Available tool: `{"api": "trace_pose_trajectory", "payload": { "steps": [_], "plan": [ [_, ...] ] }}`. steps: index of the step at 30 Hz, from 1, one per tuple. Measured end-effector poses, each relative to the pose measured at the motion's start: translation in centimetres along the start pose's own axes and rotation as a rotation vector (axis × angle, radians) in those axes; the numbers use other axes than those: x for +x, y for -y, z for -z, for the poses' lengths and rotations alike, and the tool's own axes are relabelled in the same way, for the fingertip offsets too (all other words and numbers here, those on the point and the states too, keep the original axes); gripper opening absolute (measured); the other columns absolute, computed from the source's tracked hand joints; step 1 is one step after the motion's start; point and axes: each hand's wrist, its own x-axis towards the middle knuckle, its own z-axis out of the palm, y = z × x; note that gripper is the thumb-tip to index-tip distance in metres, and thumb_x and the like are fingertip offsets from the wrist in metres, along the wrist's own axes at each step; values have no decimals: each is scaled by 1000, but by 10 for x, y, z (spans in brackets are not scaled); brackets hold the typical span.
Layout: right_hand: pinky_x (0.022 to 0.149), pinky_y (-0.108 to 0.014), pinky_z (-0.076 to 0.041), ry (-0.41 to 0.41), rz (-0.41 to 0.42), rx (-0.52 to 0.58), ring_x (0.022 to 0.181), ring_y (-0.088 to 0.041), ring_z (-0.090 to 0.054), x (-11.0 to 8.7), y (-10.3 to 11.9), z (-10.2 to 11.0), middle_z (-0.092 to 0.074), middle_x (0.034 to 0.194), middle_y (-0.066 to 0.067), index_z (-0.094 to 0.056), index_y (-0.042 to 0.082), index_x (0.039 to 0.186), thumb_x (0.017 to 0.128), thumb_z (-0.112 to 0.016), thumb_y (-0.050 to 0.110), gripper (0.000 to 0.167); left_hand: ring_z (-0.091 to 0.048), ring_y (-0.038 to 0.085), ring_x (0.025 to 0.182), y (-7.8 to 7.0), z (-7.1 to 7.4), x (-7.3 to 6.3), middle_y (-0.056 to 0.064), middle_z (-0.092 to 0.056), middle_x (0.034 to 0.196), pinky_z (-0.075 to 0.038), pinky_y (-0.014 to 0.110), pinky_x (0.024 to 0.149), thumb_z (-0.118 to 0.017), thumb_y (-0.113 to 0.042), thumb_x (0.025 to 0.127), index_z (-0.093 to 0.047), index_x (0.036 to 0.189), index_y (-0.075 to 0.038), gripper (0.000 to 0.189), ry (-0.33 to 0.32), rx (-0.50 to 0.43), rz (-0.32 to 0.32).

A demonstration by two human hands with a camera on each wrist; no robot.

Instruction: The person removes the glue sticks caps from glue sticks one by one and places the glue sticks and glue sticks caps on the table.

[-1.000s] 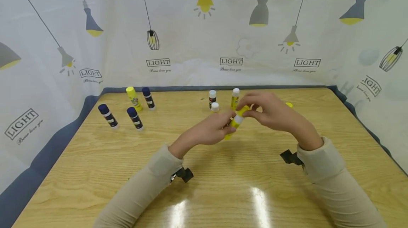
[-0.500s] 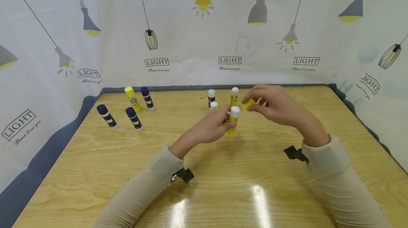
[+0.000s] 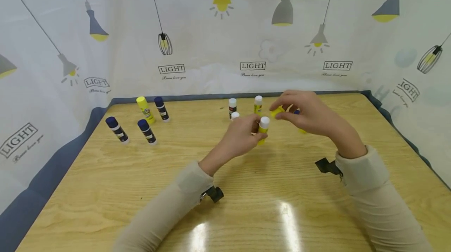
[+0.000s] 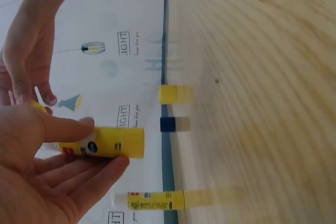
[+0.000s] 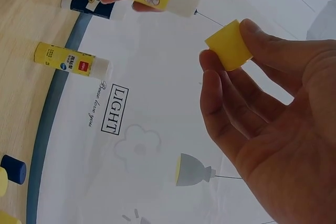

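Observation:
My left hand [image 3: 243, 136] grips a yellow glue stick [image 4: 115, 141] above the table, its white upper end uncovered and pointing up in the head view. To its right, my right hand [image 3: 306, 113] pinches a yellow cap [image 5: 229, 45] between thumb and fingers, apart from the stick. Behind the left hand stand a black-labelled glue stick [image 3: 232, 107] and a yellow one [image 3: 258, 105], both with white tops showing. Another white top [image 3: 235, 115] peeks over that hand, the rest hidden. Below the right hand are a blue cap [image 4: 167, 124] and a yellow cap [image 4: 168, 94] on the table.
At the back left of the wooden table [image 3: 169, 197] stand several capped glue sticks: a yellow one [image 3: 146, 110] and dark blue ones [image 3: 147, 131]. A fabric backdrop [image 3: 197, 40] printed with lamps encloses the table's back and sides.
The yellow cap has come away from the glue stick, moving up and right with my right hand. The stick now stands more upright, and my left hand has shifted slightly right.

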Motion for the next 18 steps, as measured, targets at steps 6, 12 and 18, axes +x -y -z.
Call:
{"api": "trace_pose_trajectory", "payload": {
  "steps": [6,12,18],
  "plan": [
    [71,-29,-59,-1,-27,-17,81,-8,-66,-2,-4,1,-74,99,2,-76,11,107,90,-78,3,19,-74,15,84,-7,-20,14,9,-77,104,-57,23,71,-76,-18,96,-66,115,-4,25,-98,121,50],
    [71,-31,-59,7,-42,-10,81,-8,-66,-3,-6,2,-74,100,1,-77,11,108,91,-78,4,19,-64,13,70,-6,-36,32,12,-75,103,-48,21,58,-68,-14,100,-59,120,-2,26,-117,145,144],
    [71,-30,-59,8,-37,-1,84,-11,-69,-3,-6,2,-75,101,0,-76,10,107,90,-78,3,19,-67,18,76,-2,-41,43,15,-74,104,-47,21,56,-69,-5,96,-51,134,4,43,-114,177,207]
  ]
}}
